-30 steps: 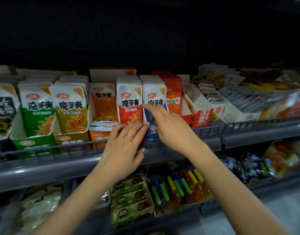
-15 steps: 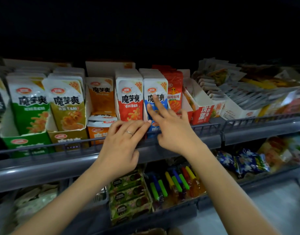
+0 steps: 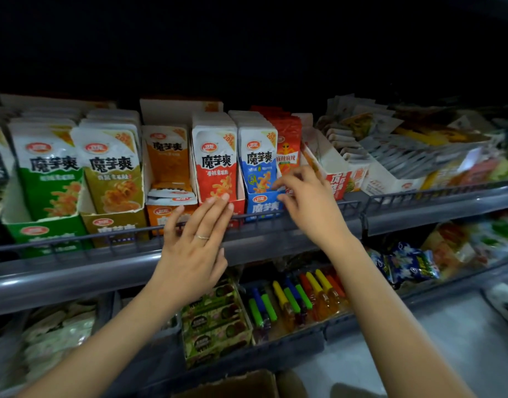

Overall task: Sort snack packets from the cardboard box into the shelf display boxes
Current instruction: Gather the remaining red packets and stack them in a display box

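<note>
A row of display boxes stands on the upper shelf: green (image 3: 43, 228), olive (image 3: 115, 224), orange (image 3: 163, 212), red (image 3: 215, 168) and blue (image 3: 263, 206), each packed with upright snack packets. My left hand (image 3: 194, 242) rests with straight fingers over the shelf rail (image 3: 118, 239), fingertips touching the bottom of the red box. My right hand (image 3: 307, 196) hovers at the right edge of the blue box, fingers loosely curled, holding nothing. A corner of the cardboard box (image 3: 241, 383) shows at the bottom edge.
Red alien packets (image 3: 287, 147) stand right of the blue box. White boxes (image 3: 342, 170) with grey packets fill the shelf's right side. The lower shelf holds coloured tube snacks (image 3: 298, 297), green bar packs (image 3: 215, 320) and blue bags (image 3: 408, 262).
My right hand has slid right and down off the blue packet's front to the box's right edge, fingers curling. My left hand has reached slightly forward to the red box.
</note>
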Demonstrator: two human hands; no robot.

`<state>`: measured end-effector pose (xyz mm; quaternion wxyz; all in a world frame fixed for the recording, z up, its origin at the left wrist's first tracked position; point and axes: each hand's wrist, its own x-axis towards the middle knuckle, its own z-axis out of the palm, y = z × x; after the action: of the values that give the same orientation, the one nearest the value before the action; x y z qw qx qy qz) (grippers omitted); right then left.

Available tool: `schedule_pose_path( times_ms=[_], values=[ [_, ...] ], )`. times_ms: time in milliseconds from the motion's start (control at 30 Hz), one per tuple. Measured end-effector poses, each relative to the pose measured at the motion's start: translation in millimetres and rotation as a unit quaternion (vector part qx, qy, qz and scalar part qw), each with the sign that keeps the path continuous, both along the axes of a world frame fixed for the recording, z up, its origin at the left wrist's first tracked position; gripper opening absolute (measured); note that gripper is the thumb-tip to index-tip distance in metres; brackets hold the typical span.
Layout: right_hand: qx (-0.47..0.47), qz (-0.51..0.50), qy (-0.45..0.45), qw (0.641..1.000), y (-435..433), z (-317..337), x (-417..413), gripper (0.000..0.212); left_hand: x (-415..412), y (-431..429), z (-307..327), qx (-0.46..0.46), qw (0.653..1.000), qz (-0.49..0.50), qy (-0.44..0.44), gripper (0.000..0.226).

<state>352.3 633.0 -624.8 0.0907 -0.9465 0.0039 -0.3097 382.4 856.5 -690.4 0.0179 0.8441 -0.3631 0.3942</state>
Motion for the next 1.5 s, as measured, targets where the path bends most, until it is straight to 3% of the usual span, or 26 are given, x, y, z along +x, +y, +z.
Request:
schedule_pose_path(
  times_ms=[167,633,933,1133,1200,1300,1400,1500],
  values=[
    [-0.005,-0.012,-0.037,0.999,-6,-9,5,0.017,4,4,6,-0.029,0.999,0.017,-0.007,0.061],
    [0.131,0.017,-0.070,0.989,-6,-2,23,0.010,2,-8,12,0.013,0.997,0.078,0.010,0.065],
    [0.109,0.020,-0.072,0.991,-10,-5,27,0.009,1,-15,18,0.012,0.990,0.130,0.047,0.064],
    [0.109,-0.006,-0.066,0.992,3,8,18,0.024,5,-10,13,-0.029,0.995,0.092,0.038,0.061],
    [0.101,0.048,-0.094,0.989,24,21,18,0.039,7,-5,15,-0.056,0.994,0.092,0.024,0.057],
    [0.010,0.129,0.021,0.991,60,36,27,0.055,10,3,19,-0.085,0.990,0.112,0.018,0.051],
    [-0.096,0.098,0.105,0.985,83,30,40,0.050,11,8,17,-0.096,0.987,0.126,0.023,0.050],
    [-0.103,0.070,0.117,0.985,90,22,50,0.045,12,8,14,-0.096,0.989,0.116,0.010,0.050]
  ],
)
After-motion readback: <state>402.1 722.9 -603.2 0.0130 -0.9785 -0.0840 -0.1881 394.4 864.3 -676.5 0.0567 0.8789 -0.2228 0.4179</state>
